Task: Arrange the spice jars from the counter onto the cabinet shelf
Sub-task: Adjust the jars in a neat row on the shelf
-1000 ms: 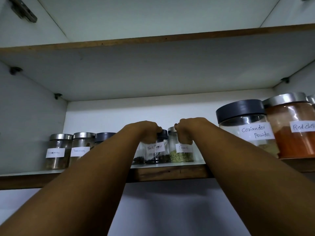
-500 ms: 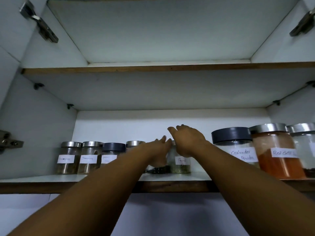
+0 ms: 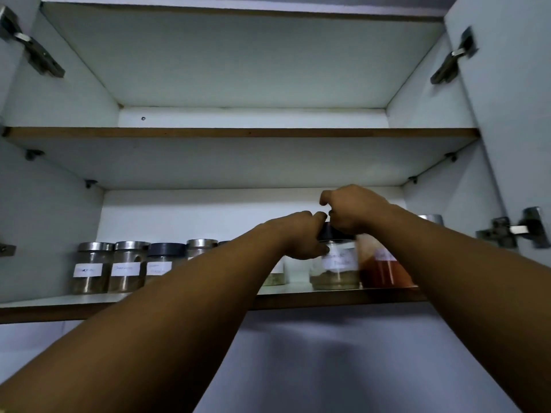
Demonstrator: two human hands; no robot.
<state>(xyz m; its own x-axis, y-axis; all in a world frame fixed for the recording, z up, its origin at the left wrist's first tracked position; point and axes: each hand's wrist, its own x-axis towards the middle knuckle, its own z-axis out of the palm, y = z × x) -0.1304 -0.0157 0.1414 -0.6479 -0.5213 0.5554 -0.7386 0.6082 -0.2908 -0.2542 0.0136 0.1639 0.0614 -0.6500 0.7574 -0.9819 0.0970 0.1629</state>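
Both my hands are up at the lower cabinet shelf [image 3: 343, 299]. My left hand [image 3: 301, 234] and my right hand [image 3: 351, 208] close around the dark lid of the large coriander powder jar [image 3: 335, 268], which stands on the shelf. Touching its right side is the red chilli jar [image 3: 384, 269], partly behind my right forearm. A row of small labelled spice jars [image 3: 125, 266] with steel and dark lids lines the shelf's left part. A small jar of green spice [image 3: 275, 278] shows just under my left wrist.
The upper shelf [image 3: 238, 132] holds nothing that I can see. Both cabinet doors stand open, with metal hinges at the left [image 3: 32, 52] and the right [image 3: 453, 61]. A steel lid [image 3: 430, 218] peeks out behind my right forearm. A plain wall lies below the cabinet.
Both hands left the small jars in the middle of the shelf, moved right, and closed on the coriander powder jar's lid. My view has tilted up, and more of the upper shelf shows.
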